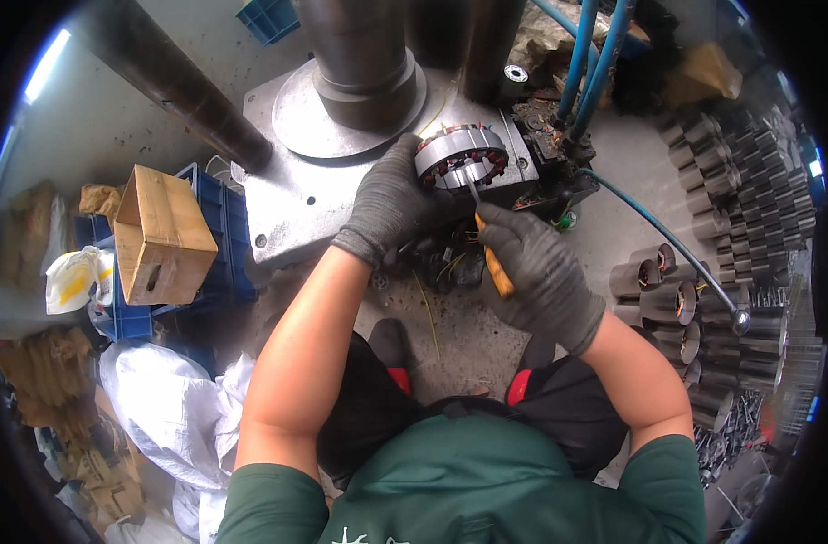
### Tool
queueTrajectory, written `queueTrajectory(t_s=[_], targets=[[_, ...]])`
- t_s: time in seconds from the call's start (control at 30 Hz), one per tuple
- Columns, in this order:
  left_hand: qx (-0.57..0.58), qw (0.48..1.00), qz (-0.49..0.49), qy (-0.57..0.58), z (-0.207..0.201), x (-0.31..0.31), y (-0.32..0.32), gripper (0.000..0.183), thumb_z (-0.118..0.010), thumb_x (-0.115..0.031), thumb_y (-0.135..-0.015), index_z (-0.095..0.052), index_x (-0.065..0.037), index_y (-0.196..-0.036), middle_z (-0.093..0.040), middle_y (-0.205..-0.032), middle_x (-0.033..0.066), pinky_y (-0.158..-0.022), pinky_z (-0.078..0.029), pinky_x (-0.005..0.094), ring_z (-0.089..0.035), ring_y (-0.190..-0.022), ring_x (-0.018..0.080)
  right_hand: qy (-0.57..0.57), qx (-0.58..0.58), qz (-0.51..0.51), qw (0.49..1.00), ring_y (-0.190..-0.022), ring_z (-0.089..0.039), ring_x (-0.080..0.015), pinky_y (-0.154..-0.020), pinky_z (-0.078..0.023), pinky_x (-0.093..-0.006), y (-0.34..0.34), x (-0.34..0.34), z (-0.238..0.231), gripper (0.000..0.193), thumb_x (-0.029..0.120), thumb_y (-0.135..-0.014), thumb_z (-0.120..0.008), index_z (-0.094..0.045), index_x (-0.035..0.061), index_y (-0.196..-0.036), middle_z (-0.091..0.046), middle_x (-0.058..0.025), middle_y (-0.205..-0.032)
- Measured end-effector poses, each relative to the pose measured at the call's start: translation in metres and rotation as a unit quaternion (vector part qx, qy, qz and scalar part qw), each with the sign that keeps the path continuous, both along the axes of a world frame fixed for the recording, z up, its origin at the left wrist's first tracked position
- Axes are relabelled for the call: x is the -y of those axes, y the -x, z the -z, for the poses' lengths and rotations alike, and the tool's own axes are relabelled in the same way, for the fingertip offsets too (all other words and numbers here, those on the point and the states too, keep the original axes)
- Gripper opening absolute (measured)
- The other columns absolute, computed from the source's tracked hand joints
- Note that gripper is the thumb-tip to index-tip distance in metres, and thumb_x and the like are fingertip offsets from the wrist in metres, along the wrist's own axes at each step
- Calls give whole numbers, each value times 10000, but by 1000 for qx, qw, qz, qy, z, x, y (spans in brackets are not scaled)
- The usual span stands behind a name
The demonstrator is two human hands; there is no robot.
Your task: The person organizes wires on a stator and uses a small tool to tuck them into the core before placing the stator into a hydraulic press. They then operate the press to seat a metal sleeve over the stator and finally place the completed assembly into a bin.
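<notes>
A ring-shaped motor stator (468,145) with a silvery outer wall and reddish-dark windings is tilted above the near edge of the metal press bed (296,213). My left hand (398,199), in a dark grey work glove, is closed on the stator's left side; its fingertips are partly hidden behind the ring. My gloved right hand (543,267) is wrapped round the wooden handle of a screwdriver-like tool (496,263). The tool's metal shaft points up into the stator's opening, where its tip is hard to make out.
A thick press column (355,54) rises behind the bed. At left, a cardboard box (165,240) rests on blue crates (235,231). On the right, a lever with a ball end (740,319) slants past stacked metal cylinders (745,195). White sacks (165,394) lie at lower left.
</notes>
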State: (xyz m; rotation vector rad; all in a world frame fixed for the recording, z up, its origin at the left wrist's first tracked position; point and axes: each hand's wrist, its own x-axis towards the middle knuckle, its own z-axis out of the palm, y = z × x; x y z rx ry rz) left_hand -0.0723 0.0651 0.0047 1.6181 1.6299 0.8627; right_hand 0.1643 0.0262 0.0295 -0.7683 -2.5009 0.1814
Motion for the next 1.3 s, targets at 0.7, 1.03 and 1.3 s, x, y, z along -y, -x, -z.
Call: queueTrajectory(t_s=[0.7,1.03,1.3], targets=[[-44,999,-21,15,-7,2,-4,656,-916,-258,-735,-594,-44,-1264,-748,-1099,210,-920,-579,420,-739,-1038,329,-1,26,-17,1000,-1105,-672,-417,-938,-578,-468,-4,12,2,542,42,-657,-761,-664,-42,-1183,-657,-251,-1303],[-43,999,-21,24,-11,2,-8,633,-905,-262,-736,-598,-39,-1243,-746,-1095,220,-950,-568,422,-734,-1057,340,-11,23,2,1000,-1100,-673,-412,-943,-571,-481,3,8,3,478,12,-681,-725,-678,-52,-1153,-662,-247,-1291],[-51,998,-22,31,-17,4,-8,646,-903,-263,-743,-591,-48,-1267,-746,-1104,220,-946,-571,431,-735,-1065,339,-15,33,7,999,-1114,-666,-416,-954,-567,-485,6,5,3,488,4,-673,-729,-677,-39,-1156,-660,-253,-1298]])
